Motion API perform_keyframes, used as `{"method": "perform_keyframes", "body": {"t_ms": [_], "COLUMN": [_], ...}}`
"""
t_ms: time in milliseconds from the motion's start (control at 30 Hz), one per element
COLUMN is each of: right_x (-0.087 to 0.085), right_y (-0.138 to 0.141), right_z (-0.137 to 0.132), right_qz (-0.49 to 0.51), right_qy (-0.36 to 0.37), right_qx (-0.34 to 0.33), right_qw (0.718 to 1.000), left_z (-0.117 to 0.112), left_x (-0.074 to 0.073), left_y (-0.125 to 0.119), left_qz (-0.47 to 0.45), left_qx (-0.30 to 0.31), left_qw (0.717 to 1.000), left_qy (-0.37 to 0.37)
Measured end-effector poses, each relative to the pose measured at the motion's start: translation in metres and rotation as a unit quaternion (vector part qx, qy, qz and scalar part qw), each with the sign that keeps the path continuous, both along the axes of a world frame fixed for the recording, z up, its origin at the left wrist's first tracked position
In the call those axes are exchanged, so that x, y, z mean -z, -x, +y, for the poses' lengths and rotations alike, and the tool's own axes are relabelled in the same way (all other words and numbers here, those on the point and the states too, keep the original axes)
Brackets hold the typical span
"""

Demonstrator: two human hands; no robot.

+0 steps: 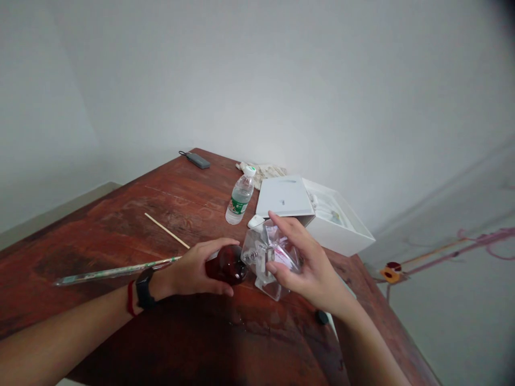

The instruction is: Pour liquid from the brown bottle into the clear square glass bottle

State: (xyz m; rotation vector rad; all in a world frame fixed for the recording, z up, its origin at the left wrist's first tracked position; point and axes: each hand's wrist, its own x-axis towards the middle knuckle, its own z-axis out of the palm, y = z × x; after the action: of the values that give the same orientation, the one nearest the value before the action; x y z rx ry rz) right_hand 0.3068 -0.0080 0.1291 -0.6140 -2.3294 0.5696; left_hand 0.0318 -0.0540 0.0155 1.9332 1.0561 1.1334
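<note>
Your left hand [193,273] has its grip closed round a dark red bulb [227,264] low over the tabletop [120,225]; your right hand [311,268] pinches a clear case [261,257] touching it, near a water bottle [240,195].

Wooden table [120,214]; on it bottle [240,195], white box [341,236], stick [167,230], clear case [276,289].

Around the right hand [311,268]: water bottle [240,196] at ten o'clock, white box [338,236] at one; table [265,354] open at seven.
</note>
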Motion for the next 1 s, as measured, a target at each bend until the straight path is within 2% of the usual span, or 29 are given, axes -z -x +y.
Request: {"method": "perform_keyframes", "body": {"t_ms": [267,1000], "right_x": [-0.002,-0.029], "right_y": [0.001,0.017], "right_z": [-0.001,0.005], "right_qz": [-0.01,-0.09], "right_qy": [-0.008,-0.035], "right_qx": [-0.006,-0.029], "right_qw": [1.0,0.995], "left_z": [-0.001,-0.002], "left_x": [-0.002,0.004], "left_y": [-0.003,-0.007], "left_qz": [-0.011,-0.054], "left_qx": [0.004,-0.025], "left_qw": [1.0,0.998], "left_qy": [-0.012,-0.009]}}
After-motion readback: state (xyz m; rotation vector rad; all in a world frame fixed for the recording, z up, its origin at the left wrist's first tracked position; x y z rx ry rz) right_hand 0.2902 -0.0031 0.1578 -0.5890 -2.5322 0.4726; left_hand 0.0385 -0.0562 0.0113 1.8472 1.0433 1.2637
